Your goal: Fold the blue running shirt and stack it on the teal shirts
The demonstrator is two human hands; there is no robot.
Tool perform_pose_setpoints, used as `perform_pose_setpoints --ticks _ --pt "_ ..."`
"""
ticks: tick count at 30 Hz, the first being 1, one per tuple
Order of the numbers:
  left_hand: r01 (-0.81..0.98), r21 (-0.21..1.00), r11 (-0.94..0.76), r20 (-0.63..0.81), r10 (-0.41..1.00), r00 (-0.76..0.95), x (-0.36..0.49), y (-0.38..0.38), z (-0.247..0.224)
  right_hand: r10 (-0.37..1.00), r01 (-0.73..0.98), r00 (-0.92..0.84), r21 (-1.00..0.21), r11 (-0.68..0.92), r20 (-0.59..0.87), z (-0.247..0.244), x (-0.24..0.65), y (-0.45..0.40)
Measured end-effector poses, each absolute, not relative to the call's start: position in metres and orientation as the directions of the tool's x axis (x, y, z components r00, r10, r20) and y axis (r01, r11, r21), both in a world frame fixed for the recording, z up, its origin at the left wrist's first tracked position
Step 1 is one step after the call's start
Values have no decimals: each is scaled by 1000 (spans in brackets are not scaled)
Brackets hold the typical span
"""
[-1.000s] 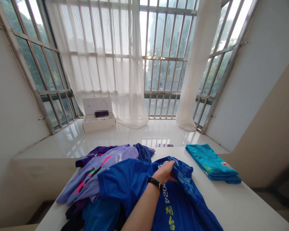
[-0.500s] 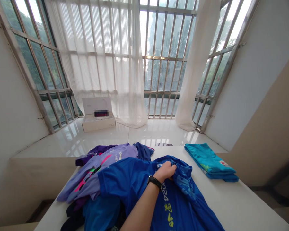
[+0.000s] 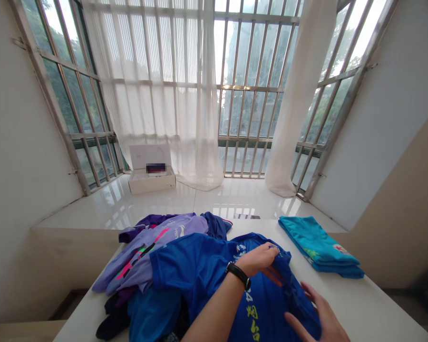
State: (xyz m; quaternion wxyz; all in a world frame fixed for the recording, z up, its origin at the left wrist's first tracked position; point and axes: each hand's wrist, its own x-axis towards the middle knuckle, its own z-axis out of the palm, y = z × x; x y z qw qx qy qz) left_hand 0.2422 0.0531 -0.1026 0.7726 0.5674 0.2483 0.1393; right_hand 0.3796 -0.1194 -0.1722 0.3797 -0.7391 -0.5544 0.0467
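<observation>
Risks, left to right: light purple shirt point(image 3: 142, 259), is lying partly under a sleeve of the blue shirt point(image 3: 203, 266); the two are overlapping, so a pull on the upper one could be dragging the lower along. Teal cloth point(image 3: 155, 311), is sitting against the same sleeve and could be shifting likewise. Left hand, one point(image 3: 257, 260), its grip is pinching a fold at the blue shirt's far right part; the cloth is looking thin and smooth, so it could be slipping out. Right hand, one point(image 3: 321, 311), its grip is standing spread about the shirt's right edge, contact not showing clearly; a closing there could be missing a layer or gathering creases. Folded turquoise clothes point(image 3: 319, 247), are lying near and could be catching a wide sweep. Looks: blue shirt, one, is resting mid-scene, its left side overlying the other clothes, its right side lying over the white table point(image 3: 378, 308). A short sleeve is pointing left, showing soft creases and slight sheen; white print and yellow characters are running down the body; the right side is bunching into darker folds.
</observation>
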Motion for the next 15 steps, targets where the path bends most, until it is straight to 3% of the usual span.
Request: perform_pose_setpoints --ticks 4,8,10,12,15 --pt "-103 915 390 -118 503 856 252 56 -112 843 793 385 -602 -93 377 -143 366 -66" --pt "-90 953 289 -47 434 900 244 61 -109 865 688 438 -710 -148 244 -124 398 -48" --pt "0 990 140 -59 418 907 234 64 -104 864 673 460 -716 -188 206 -120 422 -48" --pt "145 980 -136 -63 478 876 225 67 -101 832 671 518 -698 -251 199 -117 449 -48" --pt "370 766 -526 1 577 817 216 71 -104 761 637 622 -684 -355 184 -114 486 -49"
